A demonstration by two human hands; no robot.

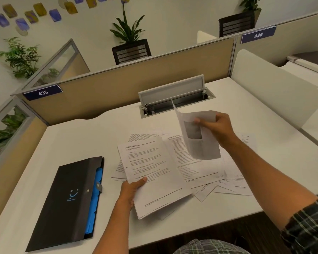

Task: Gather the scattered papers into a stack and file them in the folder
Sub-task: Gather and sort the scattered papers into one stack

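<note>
While the left hand (pixel 131 191) gripped a small stack (pixel 154 176) above the desk (pixel 81 136), long axis pointing away, the right hand (pixel 217 129) pinched one curled sheet (pixel 200 140) aloft; the folder (pixel 66 204) lay closed at left.

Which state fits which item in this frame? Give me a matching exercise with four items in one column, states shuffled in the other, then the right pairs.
Items
1. black folder
2. curled sheet
3. gathered stack of papers
4. desk cable box lid

States
A. held in the left hand
B. propped open at the back of the desk
C. lying snapped shut, blue dividers showing at its edge
D. lifted in the air by the right hand

Pairs: 1-C, 2-D, 3-A, 4-B
</note>
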